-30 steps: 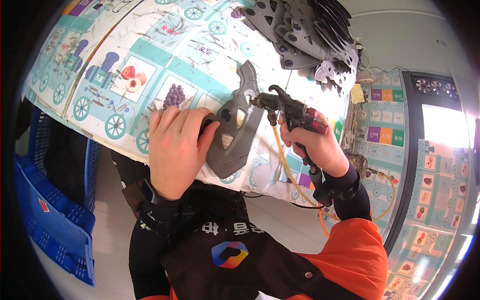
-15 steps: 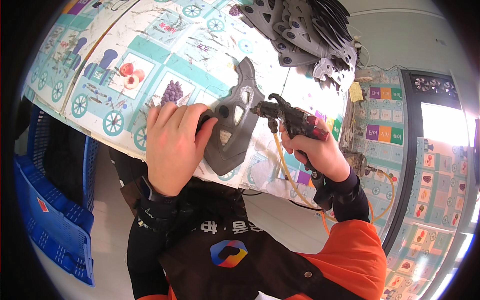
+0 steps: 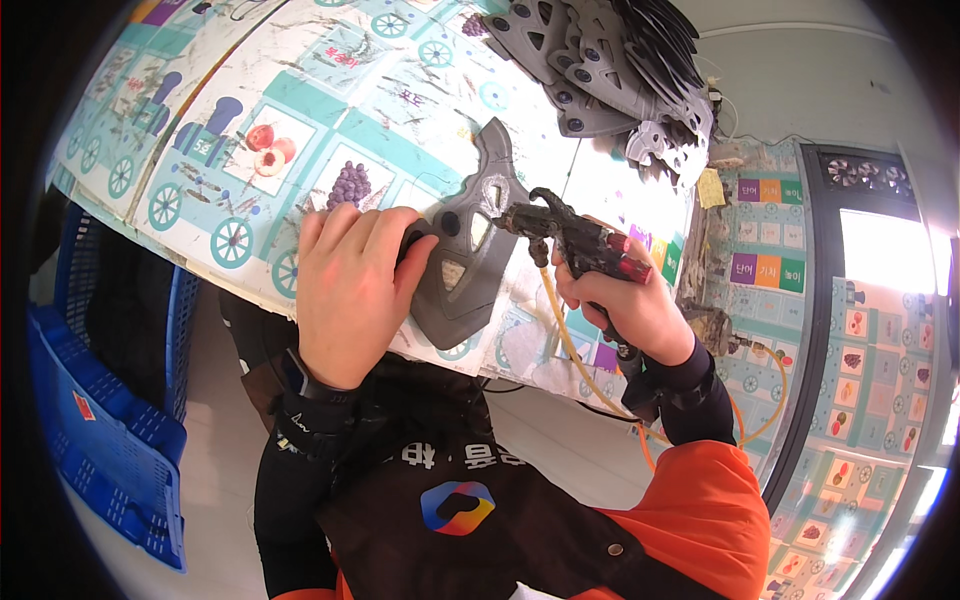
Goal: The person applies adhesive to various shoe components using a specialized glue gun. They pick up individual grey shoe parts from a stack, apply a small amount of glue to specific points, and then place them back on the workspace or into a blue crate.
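A flat dark grey panel, curved and pointed with several cut-outs and a round dark stud, lies over the front edge of the table. My left hand is closed on its left side, thumb and fingers pinching a dark part there. In my right hand is a grimy black spray gun with a red rear end. Its nozzle is near the panel's right edge, close to the upper cut-outs. A shiny wet-looking outline surrounds the top cut-out. The trigger fingers are partly hidden behind the gun.
Similar grey panels are piled at the back right of the picture-covered table. A yellow hose hangs from the gun past the front edge. Blue plastic crates stand at the lower left. A dark-framed window is at right.
My right hand has shifted slightly left with the spray gun, its nozzle now nearer the panel. The shiny outline around the top cut-out looks more distinct. My left hand has barely moved.
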The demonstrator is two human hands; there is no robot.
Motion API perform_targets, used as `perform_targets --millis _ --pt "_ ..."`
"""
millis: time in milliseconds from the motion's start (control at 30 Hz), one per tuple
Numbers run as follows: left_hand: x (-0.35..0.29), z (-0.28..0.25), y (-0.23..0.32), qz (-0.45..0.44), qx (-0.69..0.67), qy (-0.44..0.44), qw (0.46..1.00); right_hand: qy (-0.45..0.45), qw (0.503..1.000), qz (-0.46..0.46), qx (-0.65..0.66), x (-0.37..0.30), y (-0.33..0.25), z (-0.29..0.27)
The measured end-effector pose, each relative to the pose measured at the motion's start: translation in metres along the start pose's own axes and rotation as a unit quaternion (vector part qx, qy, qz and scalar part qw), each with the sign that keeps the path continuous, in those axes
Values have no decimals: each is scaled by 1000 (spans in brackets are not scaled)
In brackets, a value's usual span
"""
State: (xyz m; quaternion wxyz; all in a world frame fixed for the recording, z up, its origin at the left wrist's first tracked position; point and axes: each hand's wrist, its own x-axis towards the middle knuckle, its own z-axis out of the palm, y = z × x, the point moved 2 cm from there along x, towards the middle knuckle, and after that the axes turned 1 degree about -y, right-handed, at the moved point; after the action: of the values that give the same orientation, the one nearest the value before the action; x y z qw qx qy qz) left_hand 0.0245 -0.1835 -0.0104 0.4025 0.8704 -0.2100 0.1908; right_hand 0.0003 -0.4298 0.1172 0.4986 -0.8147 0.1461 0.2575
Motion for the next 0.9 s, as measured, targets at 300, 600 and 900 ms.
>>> perform_targets --millis 300,600,900 --pt "-1 0 0 2 -3 3 1000 0 999 40 24 -2 -3 6" --pt "-1 -1 0 1 1 0 1000 -48 998 49 0 -4 3 6" --pt "-1 0 -1 7 -3 6 1000 -28 993 107 -46 -22 19 6"
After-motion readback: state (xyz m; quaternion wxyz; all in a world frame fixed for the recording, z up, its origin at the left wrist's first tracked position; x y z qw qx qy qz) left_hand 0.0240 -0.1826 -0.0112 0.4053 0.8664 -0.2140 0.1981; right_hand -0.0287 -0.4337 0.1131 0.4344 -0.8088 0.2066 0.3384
